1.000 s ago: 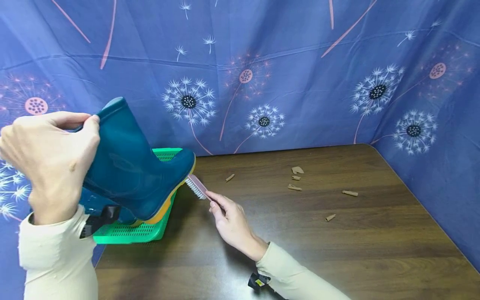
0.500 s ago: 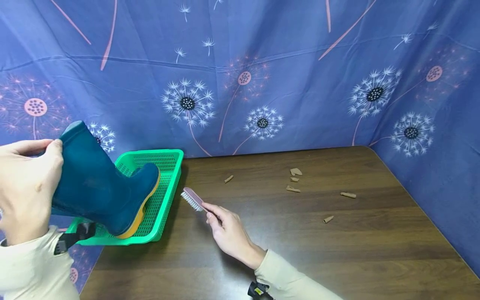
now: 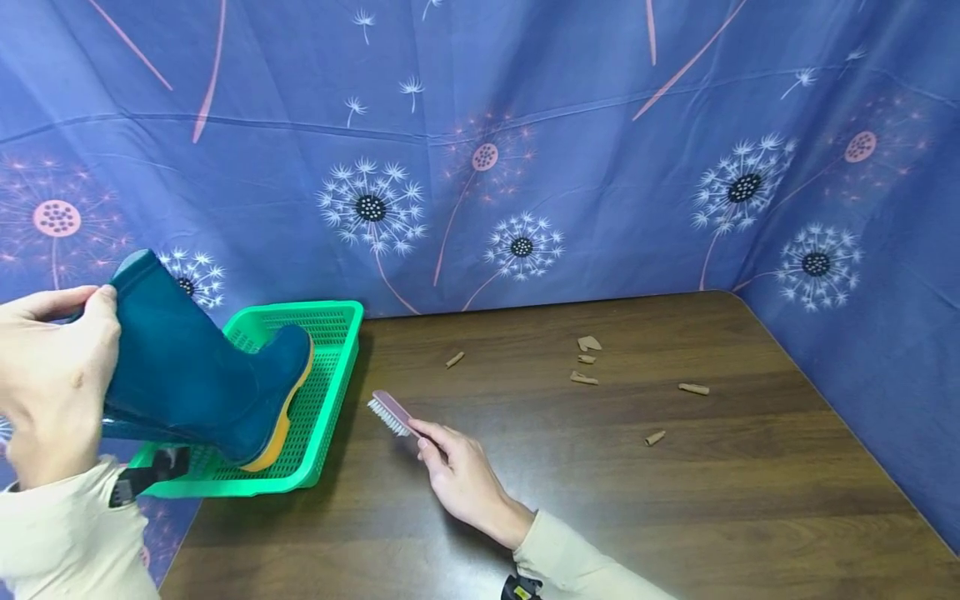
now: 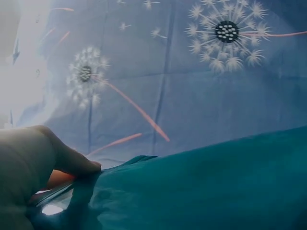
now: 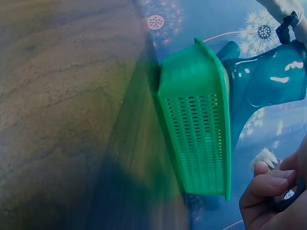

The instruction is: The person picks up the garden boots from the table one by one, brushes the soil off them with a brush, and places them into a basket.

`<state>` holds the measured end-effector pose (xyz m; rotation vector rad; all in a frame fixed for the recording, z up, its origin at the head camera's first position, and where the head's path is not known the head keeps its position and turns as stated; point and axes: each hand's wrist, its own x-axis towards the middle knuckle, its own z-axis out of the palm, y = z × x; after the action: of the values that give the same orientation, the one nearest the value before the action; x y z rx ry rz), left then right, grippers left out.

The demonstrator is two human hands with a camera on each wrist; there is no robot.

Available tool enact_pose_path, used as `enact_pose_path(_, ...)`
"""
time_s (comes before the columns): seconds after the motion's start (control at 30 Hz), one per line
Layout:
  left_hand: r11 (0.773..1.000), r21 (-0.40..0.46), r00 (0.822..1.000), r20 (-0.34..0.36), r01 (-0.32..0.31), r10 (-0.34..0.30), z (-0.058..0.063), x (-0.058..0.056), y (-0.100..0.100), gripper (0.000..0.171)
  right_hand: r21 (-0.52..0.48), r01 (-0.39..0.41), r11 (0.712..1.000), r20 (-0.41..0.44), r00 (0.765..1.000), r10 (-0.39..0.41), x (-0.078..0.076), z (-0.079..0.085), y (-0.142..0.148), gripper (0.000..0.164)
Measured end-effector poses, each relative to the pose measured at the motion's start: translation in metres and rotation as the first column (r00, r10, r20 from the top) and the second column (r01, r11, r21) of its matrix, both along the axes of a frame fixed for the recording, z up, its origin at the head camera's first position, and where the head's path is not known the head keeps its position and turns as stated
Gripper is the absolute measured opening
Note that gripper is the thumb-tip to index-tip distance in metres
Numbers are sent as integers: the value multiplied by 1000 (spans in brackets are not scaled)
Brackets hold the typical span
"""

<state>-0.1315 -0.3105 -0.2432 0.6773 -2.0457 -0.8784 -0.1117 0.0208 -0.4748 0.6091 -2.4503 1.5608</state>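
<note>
My left hand (image 3: 60,358) pinches the top edge of a teal rubber boot (image 3: 187,375) with a yellow sole. The boot leans, toe to the right, over the inside of a green plastic basket (image 3: 335,408); whether its sole touches the bottom cannot be told. Behind its shaft, a dark teal piece (image 3: 138,429) shows in part, perhaps another boot. My right hand (image 3: 468,479) grips the handle of a small scrubbing brush (image 3: 392,412) with a pinkish back and white bristles. The brush is apart from the boot, right of the basket. In the left wrist view, the thumb presses on the boot's rim.
Several brown curled scraps, one being a rolled piece (image 3: 693,389), lie on the wooden table (image 3: 540,483). A blue dandelion-print curtain (image 3: 600,150) hangs behind and along the right side. The basket stands at the table's left edge.
My left hand has carried the boot left and down, from above the basket's right side to within its outline. The brush has come away from the toe and moved slightly down.
</note>
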Motion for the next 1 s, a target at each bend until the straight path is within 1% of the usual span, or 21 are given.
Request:
enact_pose_path(0.07,998,-60,1000,-28,-1,0,-6,-5,-1,54,-2,1,1000,6,1000,-1,0,-2,0,36)
enact_pose_path(0.1,997,-76,999,-42,-1,-2,-8,-7,-1,55,-3,1,1000,9,1000,-1,0,-3,1,36)
enact_pose_path(0.17,996,-93,997,-76,0,-7,-14,-10,-1,56,-1,5,1000,12,1000,-5,0,-5,1,36)
enact_pose_path(0.23,996,-91,994,-106,11,-21,-21,-12,0,55,1,8,1000,16,1000,-8,0,-6,1,36)
enact_pose_path(0.3,993,-116,991,-132,8,-23,-28,-14,-1,53,2,12,1000,20,1000,-12,0,-8,2,36)
enact_pose_path(0.37,990,-139,991,-133,-8,-10,-36,-17,-1,51,0,15,1000,25,1000,-15,0,-9,2,35)
enact_pose_path(0.47,981,-191,993,-113,-41,19,-47,-22,-6,46,-2,15,1000,31,999,-15,0,-11,2,35)
enact_pose_path(0.57,980,-191,997,-66,-52,40,-60,-25,-11,42,-1,11,1000,44,999,-11,1,-13,2,35)
enact_pose_path(0.67,983,-175,998,-28,-62,58,-69,-25,-15,40,2,9,1000,63,998,-9,1,-14,3,35)
enact_pose_path(0.73,984,-168,998,4,-65,66,-72,-24,-17,41,6,15,1000,74,997,-15,1,-14,3,36)
enact_pose_path(0.8,985,-166,997,37,-55,62,-71,-22,-19,42,3,22,1000,81,996,-22,0,-15,4,36)
enact_pose_path(0.93,979,-201,991,117,-33,58,-69,-19,-18,42,-12,28,1000,93,995,-26,0,-17,5,36)
enact_pose_path(1.0,977,-214,988,146,-26,58,-69,-16,-16,43,-17,26,1000,101,995,-24,0,-18,6,36)
